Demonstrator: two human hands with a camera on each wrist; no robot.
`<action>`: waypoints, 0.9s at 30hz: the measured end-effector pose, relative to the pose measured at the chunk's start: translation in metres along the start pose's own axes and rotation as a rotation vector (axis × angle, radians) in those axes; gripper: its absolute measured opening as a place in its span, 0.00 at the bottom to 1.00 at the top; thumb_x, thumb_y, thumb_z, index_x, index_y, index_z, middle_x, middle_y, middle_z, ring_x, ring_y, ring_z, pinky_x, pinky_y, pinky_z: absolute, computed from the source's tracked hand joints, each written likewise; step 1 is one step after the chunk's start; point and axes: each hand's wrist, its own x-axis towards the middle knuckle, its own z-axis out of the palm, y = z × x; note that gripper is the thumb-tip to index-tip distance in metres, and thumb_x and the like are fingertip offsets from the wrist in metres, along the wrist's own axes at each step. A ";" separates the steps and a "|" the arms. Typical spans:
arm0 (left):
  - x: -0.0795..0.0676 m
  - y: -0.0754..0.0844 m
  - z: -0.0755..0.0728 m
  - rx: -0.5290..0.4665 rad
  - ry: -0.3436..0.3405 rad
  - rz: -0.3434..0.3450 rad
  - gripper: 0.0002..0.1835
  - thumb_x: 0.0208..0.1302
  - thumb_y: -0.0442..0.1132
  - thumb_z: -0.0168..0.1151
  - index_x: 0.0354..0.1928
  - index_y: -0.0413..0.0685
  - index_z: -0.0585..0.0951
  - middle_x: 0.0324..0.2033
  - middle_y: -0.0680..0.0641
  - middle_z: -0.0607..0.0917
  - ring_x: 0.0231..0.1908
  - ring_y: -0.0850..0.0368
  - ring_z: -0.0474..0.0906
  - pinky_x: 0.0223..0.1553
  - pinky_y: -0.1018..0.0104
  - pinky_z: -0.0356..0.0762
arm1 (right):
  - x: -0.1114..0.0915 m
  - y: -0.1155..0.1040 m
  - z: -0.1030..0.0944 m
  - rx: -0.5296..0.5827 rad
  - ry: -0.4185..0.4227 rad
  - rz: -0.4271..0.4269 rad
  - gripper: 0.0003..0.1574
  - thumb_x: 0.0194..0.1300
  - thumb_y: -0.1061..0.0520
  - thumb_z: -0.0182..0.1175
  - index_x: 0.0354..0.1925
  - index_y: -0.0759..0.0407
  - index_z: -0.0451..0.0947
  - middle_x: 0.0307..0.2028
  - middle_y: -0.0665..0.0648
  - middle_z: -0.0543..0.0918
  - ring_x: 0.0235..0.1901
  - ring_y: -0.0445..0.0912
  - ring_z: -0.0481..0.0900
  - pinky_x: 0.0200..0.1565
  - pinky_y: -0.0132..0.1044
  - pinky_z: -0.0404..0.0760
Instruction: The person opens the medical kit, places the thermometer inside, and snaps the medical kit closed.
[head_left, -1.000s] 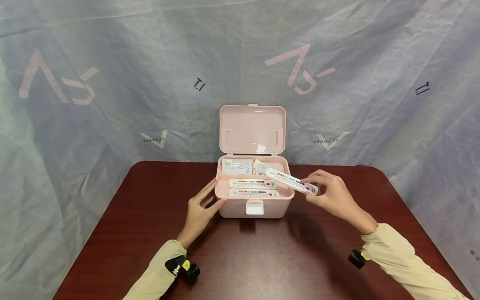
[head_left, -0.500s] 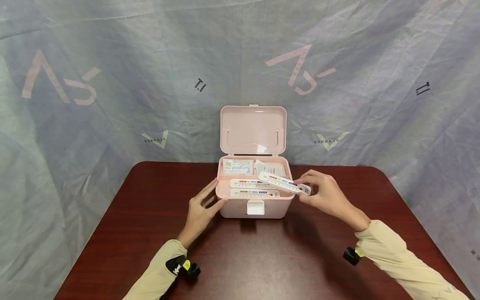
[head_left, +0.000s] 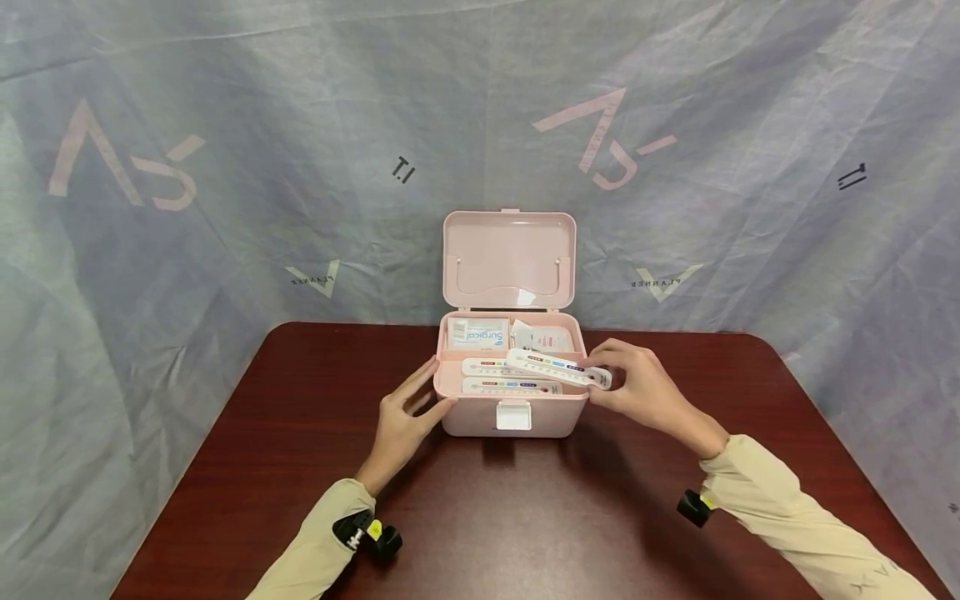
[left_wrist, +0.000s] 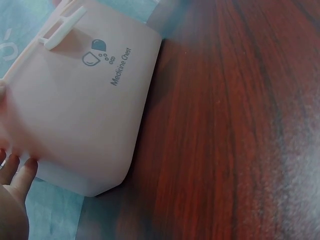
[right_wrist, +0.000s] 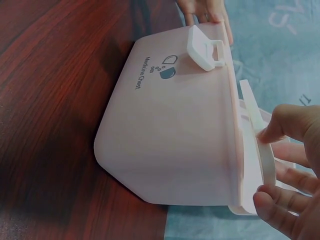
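Note:
A pink medicine chest (head_left: 472, 418) stands on the table with its lid (head_left: 510, 250) raised. My right hand (head_left: 647, 393) pinches one end of a white strip thermometer (head_left: 546, 365), tilted above the chest's front compartment. The right wrist view shows this thermometer (right_wrist: 254, 112) edge-on between thumb and fingers, over the rim. Beneath it lie two more thermometers, the rear one (head_left: 483, 367) partly covered and the front one (head_left: 510, 386) flat along the front wall. My left hand (head_left: 399, 429) rests with extended fingers and thumb against the chest's left corner.
Behind a divider, the chest's back compartments hold a packet marked Surgical (head_left: 477, 333) and a white packet (head_left: 546, 338). A white latch (head_left: 514, 415) hangs on the front. The dark red table (head_left: 337, 367) ends at a grey cloth backdrop (head_left: 360, 217).
My right hand has moved left and slightly down, bringing the thermometer from the chest's right side to over the front compartment. The left hand has kept its place on the chest.

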 end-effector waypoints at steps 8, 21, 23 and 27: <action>0.000 0.001 -0.001 0.023 0.002 0.003 0.32 0.54 0.28 0.69 0.62 0.30 0.70 0.63 0.34 0.69 0.64 0.41 0.64 0.53 0.41 0.70 | 0.005 0.000 0.006 0.009 -0.014 -0.026 0.21 0.40 0.67 0.69 0.39 0.58 0.85 0.37 0.50 0.82 0.27 0.41 0.73 0.24 0.30 0.72; 0.001 0.000 0.000 0.033 0.000 0.000 0.32 0.54 0.28 0.69 0.62 0.30 0.70 0.63 0.34 0.69 0.63 0.42 0.65 0.53 0.42 0.71 | 0.017 0.000 0.017 0.011 -0.043 -0.048 0.20 0.42 0.65 0.71 0.39 0.60 0.86 0.37 0.51 0.82 0.30 0.43 0.74 0.25 0.36 0.73; 0.001 0.000 0.000 0.029 -0.001 0.004 0.32 0.54 0.29 0.69 0.62 0.30 0.70 0.63 0.35 0.69 0.63 0.42 0.64 0.52 0.41 0.70 | 0.019 -0.001 0.018 0.007 -0.044 -0.053 0.19 0.42 0.64 0.72 0.39 0.60 0.86 0.37 0.51 0.82 0.30 0.43 0.74 0.26 0.38 0.73; 0.002 -0.001 -0.001 0.028 -0.009 0.020 0.32 0.55 0.29 0.69 0.62 0.30 0.70 0.63 0.34 0.69 0.63 0.42 0.64 0.52 0.39 0.70 | 0.022 0.000 0.020 -0.001 -0.050 -0.053 0.18 0.42 0.65 0.70 0.38 0.60 0.86 0.36 0.52 0.81 0.27 0.43 0.73 0.24 0.33 0.72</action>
